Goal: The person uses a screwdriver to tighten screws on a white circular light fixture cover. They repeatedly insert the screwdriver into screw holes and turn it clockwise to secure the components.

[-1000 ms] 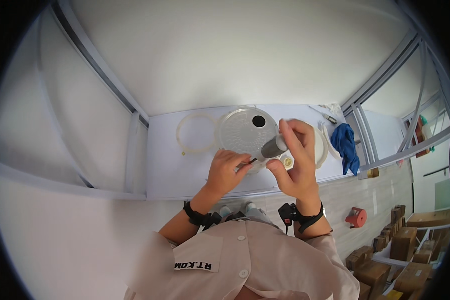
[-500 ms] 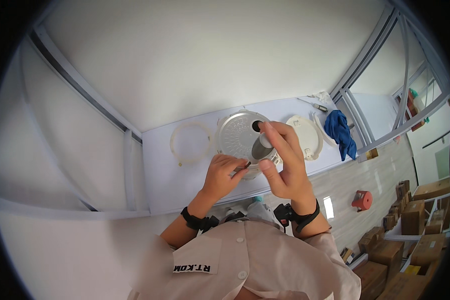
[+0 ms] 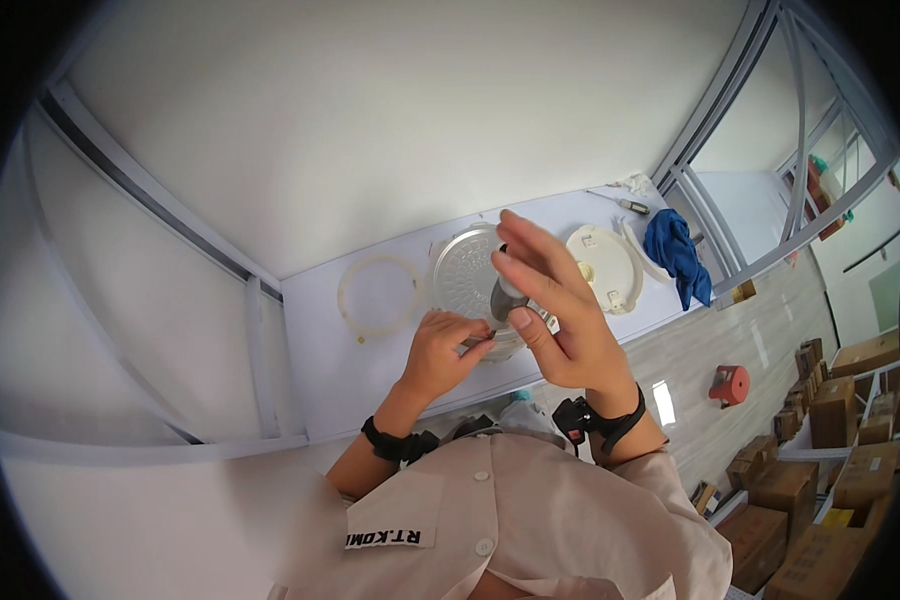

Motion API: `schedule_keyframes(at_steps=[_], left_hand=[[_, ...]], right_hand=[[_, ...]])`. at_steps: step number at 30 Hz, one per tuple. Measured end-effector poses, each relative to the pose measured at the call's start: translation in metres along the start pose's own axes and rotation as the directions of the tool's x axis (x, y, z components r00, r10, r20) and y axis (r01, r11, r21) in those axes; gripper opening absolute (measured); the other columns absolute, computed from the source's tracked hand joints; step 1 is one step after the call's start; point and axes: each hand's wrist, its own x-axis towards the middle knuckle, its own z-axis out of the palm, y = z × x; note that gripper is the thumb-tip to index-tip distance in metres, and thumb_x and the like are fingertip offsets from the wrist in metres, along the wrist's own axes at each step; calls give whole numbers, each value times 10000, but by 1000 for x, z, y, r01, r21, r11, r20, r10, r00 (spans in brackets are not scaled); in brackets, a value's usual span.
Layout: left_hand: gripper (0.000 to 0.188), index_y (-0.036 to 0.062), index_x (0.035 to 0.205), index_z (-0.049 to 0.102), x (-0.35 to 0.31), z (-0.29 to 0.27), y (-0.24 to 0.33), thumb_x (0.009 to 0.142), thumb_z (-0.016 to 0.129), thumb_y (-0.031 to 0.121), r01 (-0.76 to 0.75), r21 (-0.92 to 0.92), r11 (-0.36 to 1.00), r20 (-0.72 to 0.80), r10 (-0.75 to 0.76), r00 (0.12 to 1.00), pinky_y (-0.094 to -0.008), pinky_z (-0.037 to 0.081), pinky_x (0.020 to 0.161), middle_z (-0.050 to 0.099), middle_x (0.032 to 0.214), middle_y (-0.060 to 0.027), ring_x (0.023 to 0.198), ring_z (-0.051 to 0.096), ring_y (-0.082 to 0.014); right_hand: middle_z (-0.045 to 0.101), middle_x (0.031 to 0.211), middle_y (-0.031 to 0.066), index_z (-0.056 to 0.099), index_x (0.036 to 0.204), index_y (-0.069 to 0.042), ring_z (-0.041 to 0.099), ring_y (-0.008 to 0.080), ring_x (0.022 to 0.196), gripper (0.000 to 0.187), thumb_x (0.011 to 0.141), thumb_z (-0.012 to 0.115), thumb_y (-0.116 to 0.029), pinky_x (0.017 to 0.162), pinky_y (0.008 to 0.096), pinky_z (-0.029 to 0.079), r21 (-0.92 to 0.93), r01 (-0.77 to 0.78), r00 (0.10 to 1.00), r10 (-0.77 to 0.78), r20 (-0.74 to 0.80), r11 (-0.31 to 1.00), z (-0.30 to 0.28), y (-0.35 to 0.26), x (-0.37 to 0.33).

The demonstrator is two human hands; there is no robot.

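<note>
My right hand [image 3: 565,335] holds a screwdriver by its grey handle [image 3: 507,300], between the thumb and outstretched fingers. The handle stands over the near right part of a round silver lid [image 3: 462,270] with an embossed pattern. At the lid's near edge, my left hand [image 3: 440,350] has its fingertips pinched together. Something small and dark shows at those fingertips, too small to make out. The screwdriver's lower end is hard to see there. My right fingers hide the right part of the lid.
A thin pale ring [image 3: 380,295] lies at the left of the white table [image 3: 320,365]. Right of the lid lie a round cream-coloured cover [image 3: 615,270], a blue cloth [image 3: 675,250] and another screwdriver [image 3: 630,206]. A red stool [image 3: 730,386] and cardboard boxes [image 3: 785,490] stand on the floor.
My right fingers have swung left and upward over the lid, and the screwdriver handle has shifted slightly left with them. My left hand keeps its pinch in nearly the same place.
</note>
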Motion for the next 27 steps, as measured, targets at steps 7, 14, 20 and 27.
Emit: schedule_keyframes(at_steps=[7,14,20,27], left_hand=[[198,117,1004,798,0,1,3,832,896,110,23,-18,1000,-10,-24,1000,-414,520,854,822,931,-7,900,756,-243],[199,124,998,797,-2,4,-1,827,893,95,21,-17,1000,-24,-21,999,-419,514,850,815,918,-8,889,747,-251],[221,136,1019,794,-4,6,1,826,892,93,20,-26,999,-38,-21,999,-420,507,860,816,927,12,876,736,-243],[215,128,1019,793,-4,4,4,829,890,106,53,2,999,-12,-53,999,-415,500,912,829,969,14,929,734,-232]], right_hand=[[647,1391,222,716,1457,-88,686,352,1140,542,923,800,-52,877,416,593,-298,88,994,-64,87,951,-16,17,-14],[657,1213,176,778,1362,-97,674,285,1014,517,857,878,-60,797,372,587,41,-32,995,28,101,999,-8,5,-4],[645,1246,179,747,1404,-96,667,302,1039,579,842,860,-17,832,373,585,-208,155,988,-147,56,966,-7,22,-19],[607,1432,213,749,1398,-96,651,357,1187,571,842,861,-24,933,407,572,-66,-31,995,37,98,997,-8,-3,-6]])
